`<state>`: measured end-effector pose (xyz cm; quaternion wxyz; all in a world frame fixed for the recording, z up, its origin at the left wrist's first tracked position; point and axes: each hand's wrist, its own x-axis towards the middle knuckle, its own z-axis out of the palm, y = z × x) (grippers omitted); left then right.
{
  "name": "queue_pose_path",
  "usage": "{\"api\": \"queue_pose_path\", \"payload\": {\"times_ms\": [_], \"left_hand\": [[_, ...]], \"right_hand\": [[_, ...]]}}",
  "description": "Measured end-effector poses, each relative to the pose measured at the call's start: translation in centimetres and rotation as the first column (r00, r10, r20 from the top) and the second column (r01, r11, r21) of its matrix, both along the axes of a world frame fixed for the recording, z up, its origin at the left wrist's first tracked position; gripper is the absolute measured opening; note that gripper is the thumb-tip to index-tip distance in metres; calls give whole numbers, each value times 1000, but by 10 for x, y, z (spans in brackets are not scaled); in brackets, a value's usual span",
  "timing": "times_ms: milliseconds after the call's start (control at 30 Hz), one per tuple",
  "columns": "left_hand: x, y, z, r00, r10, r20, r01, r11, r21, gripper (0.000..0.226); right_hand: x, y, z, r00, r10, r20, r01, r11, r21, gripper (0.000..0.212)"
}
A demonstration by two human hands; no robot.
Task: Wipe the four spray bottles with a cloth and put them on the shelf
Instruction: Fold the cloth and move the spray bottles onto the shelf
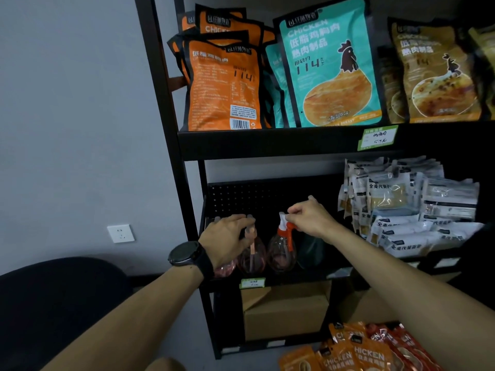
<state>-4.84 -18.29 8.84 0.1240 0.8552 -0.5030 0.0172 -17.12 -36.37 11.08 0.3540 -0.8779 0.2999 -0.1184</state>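
Note:
Several spray bottles stand in a row on the middle shelf (284, 282) of a black rack. A clear pinkish bottle (251, 257) with a pale head sits under my left hand (227, 239), whose fingers curl over its top. Another pinkish bottle (225, 269) is mostly hidden behind my left wrist. An orange-headed bottle (282, 253) with a white nozzle stands to their right; my right hand (308, 218) pinches its nozzle. A dark green bottle (310, 253) stands further right, its top hidden by my right hand. No cloth is in view.
White snack packets (412, 207) fill the right of the same shelf. Chicken pouches (329, 65) stand on the shelf above. A cardboard box (286, 311) sits below, with orange pouches (361, 352) lower right. A dark chair (53, 303) is at the lower left.

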Motion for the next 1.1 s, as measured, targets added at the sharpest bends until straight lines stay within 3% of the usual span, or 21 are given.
{"api": "queue_pose_path", "payload": {"times_ms": [200,500,600,667,867,967,1100], "left_hand": [[6,-4,-6,998,19,-53,-20,1000,-20,38],[6,-8,-2,997,18,-79,-19,1000,-15,37],[7,-10,3,997,6,-70,-8,1000,-21,41],[6,-16,8,997,-8,-80,7,1000,-13,45],[-2,-37,16,996,-66,-55,68,997,22,51],[-3,-45,11,994,-77,-72,82,994,71,55],[-3,-49,2,993,-86,-80,94,990,106,57]], "right_hand": [[11,-12,-25,997,-36,63,28,991,133,26],[10,-12,-21,999,-49,17,48,997,60,26],[3,-15,2,988,-84,129,75,994,74,15],[-4,-25,15,979,-116,167,116,993,9,19],[-19,-47,16,977,-210,-46,194,954,-230,45],[-24,-48,10,965,-201,-167,152,951,-268,37],[-27,-50,3,957,-199,-211,152,963,-220,32]]}}
